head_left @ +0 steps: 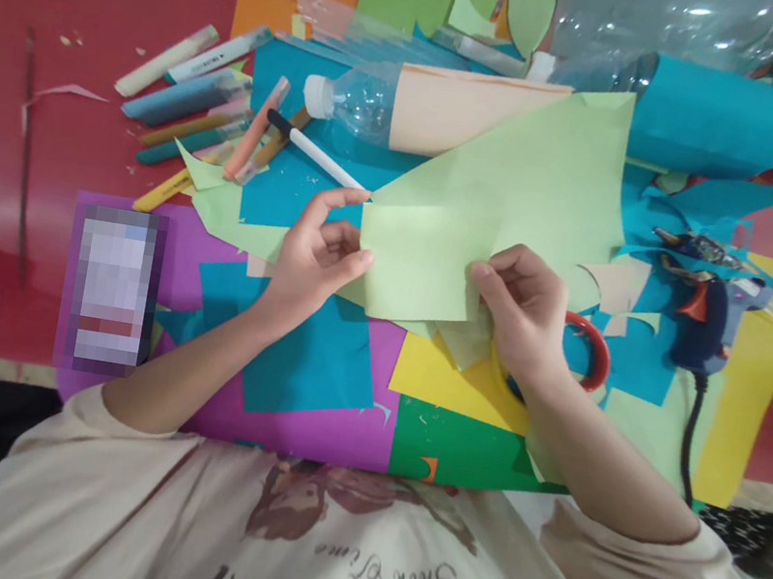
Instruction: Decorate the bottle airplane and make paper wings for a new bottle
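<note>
A small rectangular piece of light green paper (pixel 423 271) is held up in front of me. My left hand (pixel 322 255) grips its left edge, with the index finger at the top corner and the thumb lower down. On the opposite edge, the thumb and fingers of my right hand (pixel 520 306) pinch the paper. Behind it lies a larger light green sheet (pixel 557 180), partly covered by the small piece. A white marker with a black cap (pixel 319 157) rests just beyond my left hand. The red handles of scissors (pixel 595 352) show beside my right wrist, their other parts hidden.
Plastic bottles wrapped in peach paper (pixel 473 112) and blue paper (pixel 728 123) lie at the back. A hot glue gun (pixel 715 322) with its cord sits right. Several markers (pixel 186 96) and a phone (pixel 112 285) are left. Coloured paper scraps cover the red table (pixel 20 104).
</note>
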`<state>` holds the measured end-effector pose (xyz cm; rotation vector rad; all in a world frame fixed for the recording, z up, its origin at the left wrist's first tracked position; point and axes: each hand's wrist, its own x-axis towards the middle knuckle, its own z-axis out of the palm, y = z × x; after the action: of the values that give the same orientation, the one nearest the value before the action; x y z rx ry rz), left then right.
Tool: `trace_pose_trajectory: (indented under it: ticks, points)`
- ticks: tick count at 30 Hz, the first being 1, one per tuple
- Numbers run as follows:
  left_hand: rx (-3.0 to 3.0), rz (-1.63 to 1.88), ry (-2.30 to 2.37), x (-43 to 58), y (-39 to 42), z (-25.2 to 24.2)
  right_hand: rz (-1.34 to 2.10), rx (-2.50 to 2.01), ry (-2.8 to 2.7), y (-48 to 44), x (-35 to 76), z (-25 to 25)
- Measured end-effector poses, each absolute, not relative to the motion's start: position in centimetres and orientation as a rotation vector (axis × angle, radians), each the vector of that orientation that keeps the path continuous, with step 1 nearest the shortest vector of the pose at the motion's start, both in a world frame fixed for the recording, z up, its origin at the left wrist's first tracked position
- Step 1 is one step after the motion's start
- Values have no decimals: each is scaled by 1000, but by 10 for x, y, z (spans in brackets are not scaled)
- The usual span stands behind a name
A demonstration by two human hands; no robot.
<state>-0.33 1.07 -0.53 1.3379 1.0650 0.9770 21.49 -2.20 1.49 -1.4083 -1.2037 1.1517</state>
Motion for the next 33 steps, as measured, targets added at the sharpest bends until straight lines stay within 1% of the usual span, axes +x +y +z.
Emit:
trace_pose_trajectory:
  ticks: [11,17,23,33]
  points:
    - [1281,1050,1115,-5,16,-8,1185,-1395,-1145,-22,215,15]
    - [1404,1097,1151,-4,10,-7,1180,-1395,-1149,-21,216,16]
    - [1562,1132,1089,-1,7,-3,1143,-1394,-1130,-18,217,15]
    - [1536,1152,1122,-1,8,-4,1128,-1382,-1132,-19,216,13]
